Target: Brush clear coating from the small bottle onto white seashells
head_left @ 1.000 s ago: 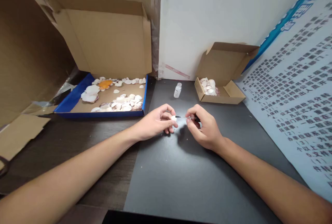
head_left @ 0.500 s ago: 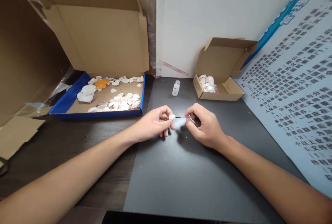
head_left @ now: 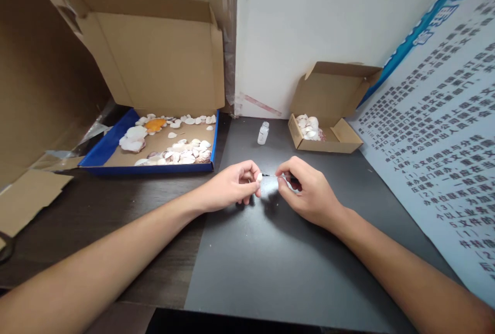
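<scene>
Between the thumb and fingers of my left hand (head_left: 234,184) is a small white seashell (head_left: 259,177). My right hand (head_left: 307,187) pinches a thin brush (head_left: 272,176) with a dark tip, pointing left. That tip is at or very near the shell; whether they touch I cannot tell. Both hands hover over the dark grey mat (head_left: 247,262). Beyond them stands a small glass bottle (head_left: 263,133), upright and without a lid, with whitish contents or a label.
At the left lies an open blue-edged cardboard box (head_left: 154,170) holding many white shells and an orange one (head_left: 155,124). A smaller open carton (head_left: 328,145) with shells stands back right. A printed sheet (head_left: 433,133) leans along the right side. Cardboard scraps (head_left: 31,200) lie far left.
My left hand has turned the shell from lying sideways to more upright and shifted slightly right, closer to my right hand. The right hand stays nearly in place, still pinching the brush.
</scene>
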Demonstrator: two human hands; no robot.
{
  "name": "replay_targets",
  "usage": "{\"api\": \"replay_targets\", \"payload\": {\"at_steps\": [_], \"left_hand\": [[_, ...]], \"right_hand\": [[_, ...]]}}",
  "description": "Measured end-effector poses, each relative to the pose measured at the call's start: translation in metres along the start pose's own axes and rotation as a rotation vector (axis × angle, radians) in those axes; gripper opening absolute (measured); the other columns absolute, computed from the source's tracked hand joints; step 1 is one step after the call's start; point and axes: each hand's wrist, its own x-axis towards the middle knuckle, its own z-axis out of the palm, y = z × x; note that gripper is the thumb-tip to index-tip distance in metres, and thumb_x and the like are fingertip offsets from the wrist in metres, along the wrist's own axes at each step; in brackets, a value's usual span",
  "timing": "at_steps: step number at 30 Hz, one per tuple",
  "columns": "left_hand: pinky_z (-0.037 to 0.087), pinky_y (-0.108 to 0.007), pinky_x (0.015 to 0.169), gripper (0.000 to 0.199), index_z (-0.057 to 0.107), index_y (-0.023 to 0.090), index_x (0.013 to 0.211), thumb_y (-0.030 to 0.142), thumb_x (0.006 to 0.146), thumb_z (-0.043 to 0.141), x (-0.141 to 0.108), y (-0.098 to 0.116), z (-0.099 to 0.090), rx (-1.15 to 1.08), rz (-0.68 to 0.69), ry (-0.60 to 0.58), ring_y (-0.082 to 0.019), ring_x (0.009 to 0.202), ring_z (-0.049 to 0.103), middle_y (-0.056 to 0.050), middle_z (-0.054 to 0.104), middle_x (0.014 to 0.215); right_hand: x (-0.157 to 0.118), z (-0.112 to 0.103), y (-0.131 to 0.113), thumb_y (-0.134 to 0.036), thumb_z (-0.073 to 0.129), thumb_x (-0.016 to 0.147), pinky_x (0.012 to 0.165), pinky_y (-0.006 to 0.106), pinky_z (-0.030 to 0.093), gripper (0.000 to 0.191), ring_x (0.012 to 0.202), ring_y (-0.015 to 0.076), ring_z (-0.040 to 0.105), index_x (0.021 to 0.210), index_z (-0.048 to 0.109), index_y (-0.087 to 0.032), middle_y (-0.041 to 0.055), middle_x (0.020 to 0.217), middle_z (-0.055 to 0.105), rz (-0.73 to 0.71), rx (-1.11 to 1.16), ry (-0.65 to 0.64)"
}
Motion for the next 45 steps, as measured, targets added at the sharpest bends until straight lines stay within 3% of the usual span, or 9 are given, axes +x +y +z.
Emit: {"api": "replay_targets", "payload": {"at_steps": [9, 13, 22, 27, 32, 35, 39, 45], "left_hand": [[0.040, -0.021, 0.049, 0.019, 0.045, 0.019, 0.088, 0.036, 0.090, 0.054, -0.004, 0.007, 0.001, 0.009, 0.002, 0.002, -0.008, 0.053, 0.053, 0.002, 0.063, 0.075], [0.038, -0.021, 0.048, 0.020, 0.045, 0.019, 0.088, 0.037, 0.091, 0.054, -0.003, 0.007, 0.002, 0.050, -0.002, 0.013, -0.008, 0.053, 0.051, 0.002, 0.062, 0.074], [0.035, -0.020, 0.047, 0.018, 0.044, 0.021, 0.087, 0.033, 0.088, 0.056, -0.003, 0.002, 0.001, 0.055, 0.029, 0.000, -0.007, 0.052, 0.045, 0.005, 0.054, 0.070], [0.033, -0.020, 0.047, 0.017, 0.045, 0.020, 0.086, 0.033, 0.088, 0.056, -0.003, 0.001, 0.001, 0.092, 0.031, 0.003, -0.007, 0.053, 0.041, 0.006, 0.050, 0.067], [0.031, -0.019, 0.048, 0.015, 0.047, 0.020, 0.084, 0.031, 0.088, 0.056, -0.004, 0.003, 0.001, 0.124, 0.052, 0.015, -0.007, 0.053, 0.035, 0.008, 0.041, 0.062], [0.030, -0.019, 0.049, 0.014, 0.047, 0.019, 0.083, 0.030, 0.088, 0.055, -0.004, 0.002, 0.001, 0.154, 0.078, 0.015, -0.007, 0.054, 0.034, 0.008, 0.041, 0.064], [0.031, -0.021, 0.053, 0.013, 0.045, 0.019, 0.083, 0.027, 0.087, 0.055, -0.004, 0.000, 0.001, 0.204, 0.113, 0.037, -0.008, 0.058, 0.037, 0.007, 0.043, 0.068], [0.028, -0.021, 0.050, 0.011, 0.044, 0.020, 0.083, 0.026, 0.088, 0.053, -0.005, 0.003, 0.001, 0.172, 0.077, 0.008, -0.007, 0.053, 0.032, 0.008, 0.039, 0.064]], "right_hand": [[0.000, 0.000, -0.003, -0.013, 0.054, 0.085, 0.056, 0.024, 0.039, 0.008, 0.060, 0.0116, 0.049, 0.089, 0.056, -0.020, -0.0013, 0.075, 0.053, -0.009, 0.003, -0.019], [-0.002, -0.004, -0.005, -0.012, 0.053, 0.084, 0.055, 0.024, 0.039, 0.009, 0.058, 0.0110, 0.047, 0.087, 0.056, -0.020, -0.0016, 0.074, 0.052, -0.022, -0.006, 0.042], [0.000, -0.003, -0.007, -0.013, 0.053, 0.087, 0.055, 0.025, 0.041, 0.009, 0.060, 0.0119, 0.050, 0.088, 0.058, -0.020, 0.0003, 0.077, 0.056, -0.009, -0.018, 0.036], [-0.001, -0.004, -0.009, -0.013, 0.054, 0.087, 0.057, 0.026, 0.041, 0.008, 0.061, 0.0121, 0.051, 0.087, 0.058, -0.021, 0.0001, 0.077, 0.057, -0.073, 0.034, 0.030], [-0.001, -0.005, -0.008, -0.011, 0.054, 0.086, 0.055, 0.026, 0.040, 0.009, 0.058, 0.0117, 0.048, 0.087, 0.057, -0.020, -0.0002, 0.076, 0.054, -0.025, -0.001, 0.031], [0.000, -0.006, -0.010, -0.008, 0.052, 0.085, 0.056, 0.026, 0.040, 0.012, 0.057, 0.0117, 0.046, 0.086, 0.056, -0.020, -0.0007, 0.074, 0.053, -0.057, 0.064, 0.074], [-0.001, -0.004, -0.012, -0.007, 0.050, 0.085, 0.056, 0.026, 0.042, 0.014, 0.060, 0.0128, 0.050, 0.087, 0.056, -0.021, 0.0002, 0.076, 0.056, -0.052, 0.135, 0.021], [-0.001, -0.006, -0.011, -0.009, 0.049, 0.087, 0.059, 0.026, 0.043, 0.013, 0.066, 0.0144, 0.053, 0.087, 0.055, -0.021, 0.0015, 0.078, 0.058, -0.031, 0.153, 0.073]]}}
